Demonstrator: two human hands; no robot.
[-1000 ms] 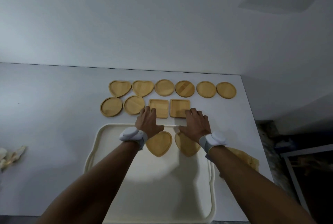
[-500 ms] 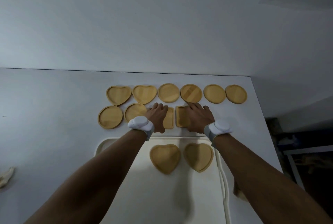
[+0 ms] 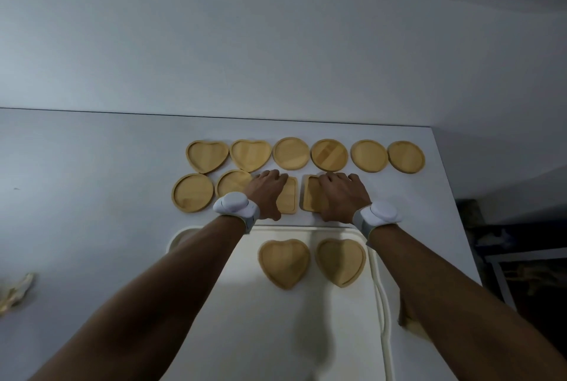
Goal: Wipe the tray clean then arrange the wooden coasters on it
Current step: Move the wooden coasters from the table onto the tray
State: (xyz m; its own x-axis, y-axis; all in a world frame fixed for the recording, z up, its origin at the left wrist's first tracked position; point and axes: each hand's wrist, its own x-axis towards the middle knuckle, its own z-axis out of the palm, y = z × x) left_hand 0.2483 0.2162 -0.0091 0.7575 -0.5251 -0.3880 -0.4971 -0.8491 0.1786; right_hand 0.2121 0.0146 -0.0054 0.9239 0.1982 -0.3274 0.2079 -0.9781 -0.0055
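A cream tray (image 3: 379,288) lies on the white table close to me, with two heart-shaped wooden coasters (image 3: 283,262) (image 3: 340,261) side by side near its far rim. Just beyond that rim sit two square coasters. My left hand (image 3: 266,193) covers the left square coaster (image 3: 289,200), fingers over its far edge and thumb at its near edge. In the same way, my right hand (image 3: 341,196) grips the right square coaster (image 3: 309,196). Two round coasters (image 3: 192,192) (image 3: 232,181) lie left of my left hand. Behind them runs a back row of two hearts (image 3: 207,156) and several rounds (image 3: 369,155).
A yellowish cloth (image 3: 409,322) peeks out from under my right forearm, right of the tray. A crumpled pale scrap (image 3: 15,291) lies at the table's left. The table's right edge (image 3: 454,212) drops to a dark floor area. A plain wall rises behind.
Both hands moved away from me, from the tray's far rim onto the two square coasters, and now close around them. The two heart coasters on the tray stay put.
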